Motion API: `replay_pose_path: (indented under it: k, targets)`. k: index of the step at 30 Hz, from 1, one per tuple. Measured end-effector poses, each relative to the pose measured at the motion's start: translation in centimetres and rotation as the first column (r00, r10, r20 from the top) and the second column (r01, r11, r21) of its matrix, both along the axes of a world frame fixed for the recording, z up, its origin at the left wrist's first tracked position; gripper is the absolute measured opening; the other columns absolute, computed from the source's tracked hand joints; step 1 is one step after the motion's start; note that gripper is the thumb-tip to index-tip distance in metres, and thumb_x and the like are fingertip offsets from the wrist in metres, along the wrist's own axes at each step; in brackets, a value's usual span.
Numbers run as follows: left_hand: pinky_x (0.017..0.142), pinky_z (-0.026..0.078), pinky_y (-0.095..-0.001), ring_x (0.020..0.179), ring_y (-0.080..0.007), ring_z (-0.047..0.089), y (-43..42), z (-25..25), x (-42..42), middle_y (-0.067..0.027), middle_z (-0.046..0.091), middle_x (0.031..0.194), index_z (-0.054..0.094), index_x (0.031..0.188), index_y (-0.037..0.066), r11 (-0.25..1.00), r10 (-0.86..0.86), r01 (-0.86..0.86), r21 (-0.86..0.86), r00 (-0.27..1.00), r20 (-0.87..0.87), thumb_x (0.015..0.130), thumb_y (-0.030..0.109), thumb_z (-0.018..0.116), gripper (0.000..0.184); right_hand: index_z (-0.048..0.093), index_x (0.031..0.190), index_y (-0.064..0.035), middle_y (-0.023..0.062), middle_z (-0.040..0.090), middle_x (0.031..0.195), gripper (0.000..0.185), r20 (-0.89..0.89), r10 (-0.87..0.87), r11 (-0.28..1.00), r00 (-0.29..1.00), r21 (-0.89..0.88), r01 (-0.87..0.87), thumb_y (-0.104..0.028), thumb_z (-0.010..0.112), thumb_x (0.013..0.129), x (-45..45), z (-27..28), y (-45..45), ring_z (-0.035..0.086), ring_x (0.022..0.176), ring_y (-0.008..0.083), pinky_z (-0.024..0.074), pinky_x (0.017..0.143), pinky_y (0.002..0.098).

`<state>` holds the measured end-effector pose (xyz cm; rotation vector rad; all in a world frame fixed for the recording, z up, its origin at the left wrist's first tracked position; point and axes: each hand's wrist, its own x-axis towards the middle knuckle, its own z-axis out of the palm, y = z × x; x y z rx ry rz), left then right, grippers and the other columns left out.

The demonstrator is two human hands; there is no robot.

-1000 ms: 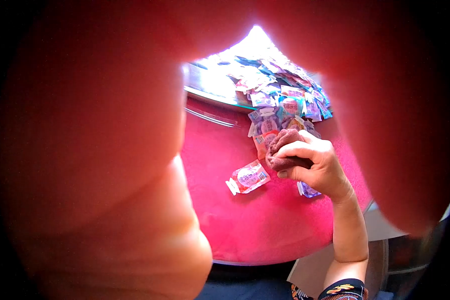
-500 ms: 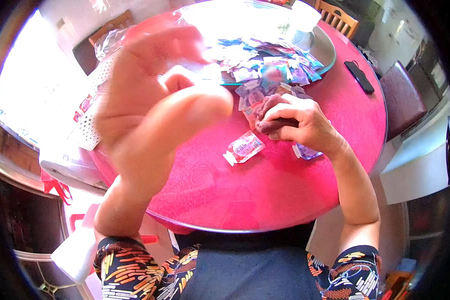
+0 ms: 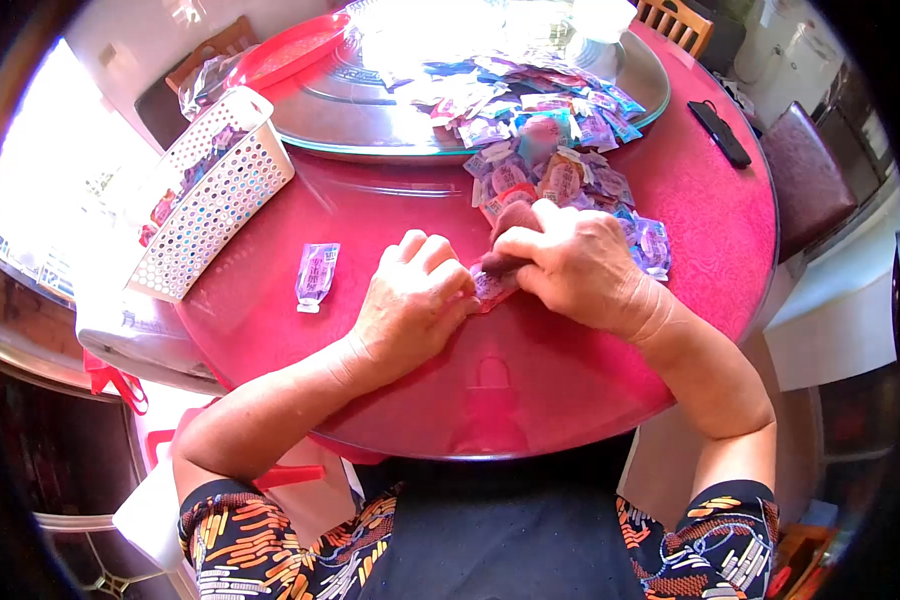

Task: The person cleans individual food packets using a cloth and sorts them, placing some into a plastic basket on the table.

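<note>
My left hand [image 3: 415, 300] pinches one end of a red and purple packet [image 3: 490, 287] on the red table. With my right hand [image 3: 585, 262] I grip a bunched maroon cloth [image 3: 515, 222], which touches the same packet. Just beyond, a heap of small packets [image 3: 560, 178] spills from the glass turntable [image 3: 430, 150] onto the table. One purple packet [image 3: 316, 275] lies apart, left of my left hand. Another purple packet [image 3: 653, 246] rests to the right of my right hand.
A white perforated basket [image 3: 215, 210] holding packets stands at the left. Behind it are a red tray [image 3: 295, 50] and a clear plastic bag [image 3: 202, 88]. A black phone-like object [image 3: 720, 135] lies at the right edge. Chairs [image 3: 808, 180] surround the table.
My left hand has come down from before the camera to the packet on the table. My right hand has moved slightly left with the cloth. A purple packet now shows at the left.
</note>
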<state>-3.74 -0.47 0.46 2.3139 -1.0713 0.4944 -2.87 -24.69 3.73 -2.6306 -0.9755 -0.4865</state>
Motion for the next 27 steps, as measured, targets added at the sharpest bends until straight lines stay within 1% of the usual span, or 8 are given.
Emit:
replay_pose_path:
  k: [2,6,11,14,16,20,25,27]
  targets:
    - [0.083,0.051,-0.0471,0.096,-0.0335,0.059,0.0,-0.2,-0.1,-0.0093,0.062,0.097,0.066,0.093,0.009,1.0,0.003,-0.003,-0.017,1.0,-0.001,0.079,0.01,0.085,0.024,0.078,0.104,-0.0201,0.0132,0.066,0.095,0.021,0.001,-0.076,0.996,0.997,-0.051,0.076,-0.021,0.08,0.083,-0.1,0.3,0.0,0.072,0.083,0.0329,0.0592,0.071,0.044]
    - [0.084,0.051,-0.0472,0.096,-0.0335,0.059,-0.3,-0.2,-0.1,-0.0093,0.062,0.098,0.066,0.092,0.009,1.0,0.016,-0.016,-0.019,1.0,0.009,0.078,0.009,0.085,0.024,0.077,0.104,-0.0192,0.0136,0.064,0.093,0.02,0.039,0.173,0.985,0.984,0.019,-0.173,-0.021,0.079,0.084,-0.4,0.3,0.7,0.071,0.08,0.0333,0.0581,0.07,0.0448]
    - [0.087,0.051,-0.0476,0.1,-0.0337,0.06,-0.1,0.1,-0.1,-0.0096,0.063,0.1,0.066,0.092,0.008,1.0,0.003,-0.003,-0.002,1.0,-0.03,0.077,0.009,0.087,0.026,0.079,0.105,-0.0207,0.0161,0.069,0.103,0.016,-0.004,-0.056,0.996,0.998,-0.064,0.055,-0.023,0.071,0.09,0.9,0.2,0.3,0.073,0.085,0.0353,0.0592,0.073,0.0471]
    - [0.088,0.05,-0.0474,0.101,-0.0335,0.059,0.0,0.2,-0.2,-0.0093,0.063,0.101,0.066,0.093,0.009,1.0,0.019,-0.02,-0.024,0.998,-0.052,0.078,0.01,0.087,0.025,0.079,0.104,-0.0208,0.0155,0.068,0.103,0.016,0.032,0.078,0.997,0.996,-0.01,-0.078,-0.025,0.074,0.089,0.3,0.0,0.0,0.073,0.085,0.0354,0.0589,0.073,0.0466]
    - [0.09,0.05,-0.0473,0.102,-0.0332,0.058,0.3,0.0,0.2,-0.009,0.063,0.101,0.067,0.094,0.01,0.999,0.037,-0.037,-0.013,0.999,-0.04,0.078,0.011,0.087,0.025,0.078,0.101,-0.0191,0.0134,0.065,0.097,0.019,-0.129,0.286,0.956,0.949,0.108,-0.273,-0.024,0.079,0.083,-0.3,0.7,0.0,0.072,0.084,0.0346,0.0572,0.071,0.0468]
    - [0.091,0.049,-0.0474,0.104,-0.0329,0.057,0.6,0.3,0.2,-0.0081,0.063,0.102,0.068,0.095,0.011,1.0,0.018,-0.019,-0.01,0.997,-0.079,0.078,0.012,0.087,0.025,0.078,0.1,-0.02,0.013,0.064,0.093,0.02,-0.225,0.256,0.966,0.94,0.074,-0.246,-0.024,0.082,0.08,-0.2,1.3,-0.6,0.071,0.086,0.0341,0.0565,0.073,0.0469]
    - [0.091,0.047,-0.0469,0.104,-0.0322,0.056,0.6,0.4,0.2,-0.0067,0.062,0.102,0.068,0.095,0.012,1.0,0.011,-0.011,-0.003,0.995,-0.099,0.079,0.014,0.087,0.025,0.079,0.1,-0.0203,0.0113,0.068,0.098,0.021,-0.267,0.045,0.994,0.963,-0.082,-0.069,-0.019,0.081,0.079,-0.1,2.8,-1.9,0.071,0.088,0.0337,0.0567,0.075,0.0455]
    - [0.09,0.046,-0.0468,0.103,-0.0322,0.056,0.5,0.4,0.2,-0.0068,0.061,0.101,0.068,0.095,0.012,1.0,0.025,-0.025,0.006,0.996,-0.091,0.079,0.015,0.086,0.025,0.079,0.099,-0.0159,0.0105,0.07,0.099,0.024,-0.165,0.189,0.982,0.968,0.036,-0.186,-0.014,0.083,0.076,0.0,2.6,-1.2,0.071,0.088,0.0329,0.0572,0.077,0.0424]
